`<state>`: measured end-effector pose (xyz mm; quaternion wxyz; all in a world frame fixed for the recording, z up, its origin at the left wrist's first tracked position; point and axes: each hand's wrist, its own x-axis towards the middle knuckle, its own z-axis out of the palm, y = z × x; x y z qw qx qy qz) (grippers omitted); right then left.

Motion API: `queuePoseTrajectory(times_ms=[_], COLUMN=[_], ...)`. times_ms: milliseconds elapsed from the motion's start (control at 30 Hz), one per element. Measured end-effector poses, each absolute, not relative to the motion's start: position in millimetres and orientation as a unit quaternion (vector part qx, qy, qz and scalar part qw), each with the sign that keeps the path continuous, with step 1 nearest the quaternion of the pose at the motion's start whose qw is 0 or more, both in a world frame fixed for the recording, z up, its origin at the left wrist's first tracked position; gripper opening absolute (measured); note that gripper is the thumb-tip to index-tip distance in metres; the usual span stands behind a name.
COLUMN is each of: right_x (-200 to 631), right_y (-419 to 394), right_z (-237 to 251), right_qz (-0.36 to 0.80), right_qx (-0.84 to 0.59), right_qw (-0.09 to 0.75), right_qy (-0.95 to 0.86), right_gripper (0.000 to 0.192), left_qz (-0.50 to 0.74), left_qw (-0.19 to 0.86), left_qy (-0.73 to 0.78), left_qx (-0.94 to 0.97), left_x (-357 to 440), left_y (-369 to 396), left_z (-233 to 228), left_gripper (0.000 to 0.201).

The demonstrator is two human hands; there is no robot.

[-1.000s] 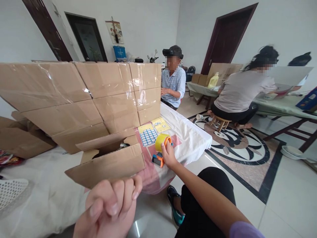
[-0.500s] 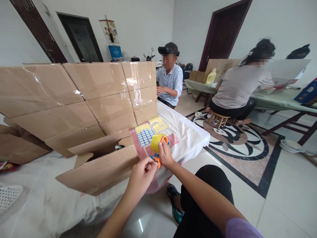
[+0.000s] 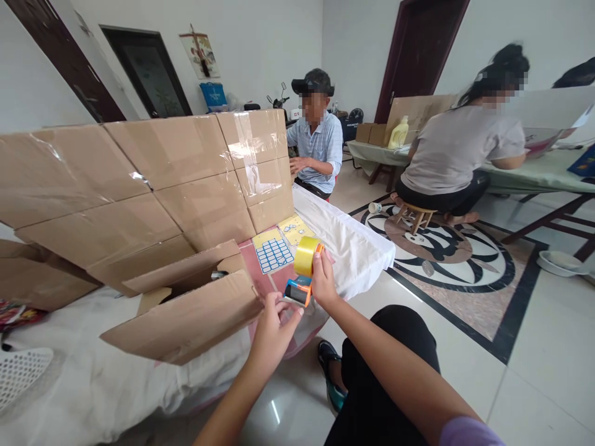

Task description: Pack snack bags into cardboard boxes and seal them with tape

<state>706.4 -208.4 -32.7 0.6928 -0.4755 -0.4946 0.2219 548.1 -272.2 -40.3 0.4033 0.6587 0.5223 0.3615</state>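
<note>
My right hand [image 3: 324, 284] grips an orange tape dispenser [image 3: 300, 290] carrying a yellow roll of tape [image 3: 307, 255], held just above the table's near edge. My left hand [image 3: 273, 327] is at the dispenser's mouth, its fingertips pinching the loose end of the clear tape. Just to the left sits an open cardboard box [image 3: 186, 306] with its flaps up; something dark lies inside, mostly hidden.
A wall of taped cardboard boxes [image 3: 153, 179] stands behind the open box. Label sheets [image 3: 274, 253] lie on the white tablecloth [image 3: 353, 248]. One person sits at the table's far end, another on a stool [image 3: 411, 217] to the right. A white basket [image 3: 21, 371] sits far left.
My left hand came from close to the camera to the dispenser's mouth. My right hand lifted the dispenser off the table and tilted it toward me.
</note>
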Motion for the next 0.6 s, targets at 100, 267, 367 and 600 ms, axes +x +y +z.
queuePoseTrajectory(times_ms=[100, 267, 367, 600], right_x=[710.6, 713.1, 711.6, 705.0], right_y=[-203.9, -198.5, -198.2, -200.0], right_z=[-33.7, -37.9, -41.2, -46.2], right_qz=[0.212, 0.211, 0.233, 0.245], right_qx=[-0.493, -0.495, -0.482, -0.477], right_qw=[0.696, 0.701, 0.691, 0.665], right_qy=[-0.478, -0.468, -0.486, -0.520], right_gripper=[0.043, 0.042, 0.041, 0.043], left_qz=[0.392, 0.385, 0.373, 0.188], left_qw=[0.479, 0.474, 0.477, 0.258], left_qy=[0.497, 0.491, 0.492, 0.555], left_qx=[0.608, 0.621, 0.625, 0.768], left_x=[553.5, 554.0, 549.4, 531.4], left_y=[-272.4, -278.6, -281.8, -289.3], left_z=[-44.8, -29.5, -14.2, 16.5], left_gripper=[0.043, 0.039, 0.038, 0.030])
